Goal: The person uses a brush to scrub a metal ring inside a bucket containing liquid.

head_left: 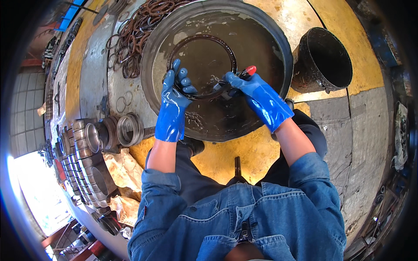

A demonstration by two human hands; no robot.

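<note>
A large dark metal ring [201, 37], wet and shiny, is held over a wide round basin [150, 65] of murky liquid. My left hand [176, 89], in a blue rubber glove, is closed around the ring's lower left side, thumb outside and fingertips inside. My right hand [257, 93], gloved alike, grips a dark, red-ended handle [251, 70] by the ring's right side. It looks like a brush, its head low against the ring and partly hidden by the glove. Whether the right fingers also touch the ring is unclear.
A black bucket [322, 61] stands right of the basin. Many rusty rings [137, 39] are heaped at the upper left. Stacked metal rings [130, 129] and cylinders [85, 161] line the left, beside crumpled brown paper [124, 169]. My feet are close to the basin's near rim.
</note>
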